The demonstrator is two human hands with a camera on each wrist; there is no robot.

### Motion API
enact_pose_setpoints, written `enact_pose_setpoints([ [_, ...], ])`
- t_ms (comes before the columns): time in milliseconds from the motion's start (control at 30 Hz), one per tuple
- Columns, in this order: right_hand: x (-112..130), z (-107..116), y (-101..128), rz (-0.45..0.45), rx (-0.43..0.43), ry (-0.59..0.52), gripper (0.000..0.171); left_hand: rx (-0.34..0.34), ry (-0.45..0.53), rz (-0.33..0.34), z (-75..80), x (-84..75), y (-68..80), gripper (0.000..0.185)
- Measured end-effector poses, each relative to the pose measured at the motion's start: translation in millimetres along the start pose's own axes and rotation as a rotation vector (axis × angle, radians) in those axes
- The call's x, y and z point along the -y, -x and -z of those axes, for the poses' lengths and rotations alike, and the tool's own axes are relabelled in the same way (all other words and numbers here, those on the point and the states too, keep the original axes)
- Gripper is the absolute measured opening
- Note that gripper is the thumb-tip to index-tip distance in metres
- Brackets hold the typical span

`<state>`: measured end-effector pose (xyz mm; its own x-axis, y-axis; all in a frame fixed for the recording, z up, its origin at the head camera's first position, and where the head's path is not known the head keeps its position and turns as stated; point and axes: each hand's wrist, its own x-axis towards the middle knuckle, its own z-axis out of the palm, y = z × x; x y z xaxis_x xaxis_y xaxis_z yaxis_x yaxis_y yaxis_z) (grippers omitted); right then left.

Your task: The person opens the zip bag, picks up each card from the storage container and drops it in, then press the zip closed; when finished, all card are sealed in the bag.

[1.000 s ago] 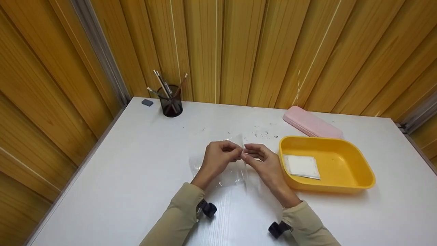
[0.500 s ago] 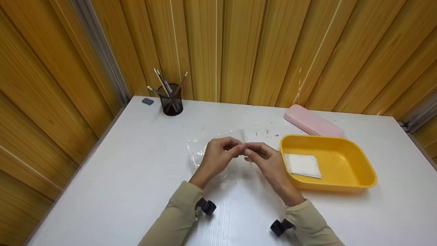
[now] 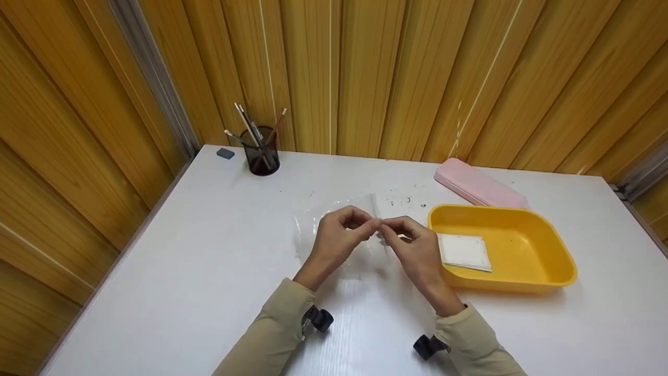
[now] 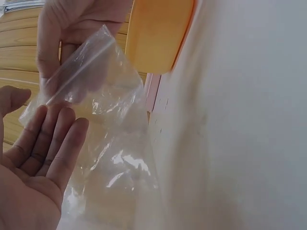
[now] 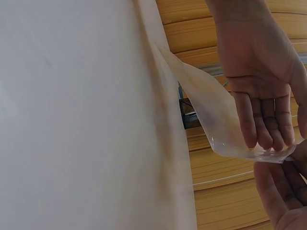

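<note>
A clear plastic zip bag (image 3: 360,261) hangs between both hands over the white table. My left hand (image 3: 336,237) pinches its top edge between thumb and fingertips. Right beside that, my right hand (image 3: 417,250) pinches the same edge, and the two sets of fingertips nearly meet. In the left wrist view the crinkled bag (image 4: 120,143) drops below the fingers, with a seal strip along its upper edge. The right wrist view shows the bag (image 5: 211,115) at an angle, its edge at the right hand's fingertips (image 5: 276,141).
Right of the hands, a yellow tray (image 3: 522,284) holds a small stack of white square cards (image 3: 464,251). Behind it lies a pink pencil case (image 3: 477,184). A dark mesh pen cup (image 3: 262,159) with several pencils and a grey-blue eraser (image 3: 225,153) stand at the back left.
Both hands have shifted slightly right and away along the bag's edge. My right thumb and fingers, parted earlier, have come together on it. The bag has swung a little.
</note>
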<state>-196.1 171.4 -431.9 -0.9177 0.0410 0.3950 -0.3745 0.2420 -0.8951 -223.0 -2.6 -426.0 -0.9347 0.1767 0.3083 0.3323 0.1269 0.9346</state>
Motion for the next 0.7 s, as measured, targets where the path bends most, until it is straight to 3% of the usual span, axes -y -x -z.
enact_pose_setpoints([
  [133,2.3,-0.3,0.5,0.091,-0.042,-0.006,0.006,0.0,-0.024,-0.031,-1.4,-1.6,0.5,0.016],
  [300,2.0,-0.3,0.1,0.173,-0.059,-0.021,0.006,-0.021,-0.109,-0.155,-3.5,-5.4,1.1,0.007],
  [500,1.7,-0.6,0.7,0.152,-0.064,-0.036,0.007,-0.066,-0.179,-0.249,-5.6,-8.7,2.7,0.006],
  [700,2.4,-1.2,1.6,0.138,-0.059,-0.006,0.007,-0.061,-0.232,-0.334,-4.1,-9.2,2.2,0.006],
])
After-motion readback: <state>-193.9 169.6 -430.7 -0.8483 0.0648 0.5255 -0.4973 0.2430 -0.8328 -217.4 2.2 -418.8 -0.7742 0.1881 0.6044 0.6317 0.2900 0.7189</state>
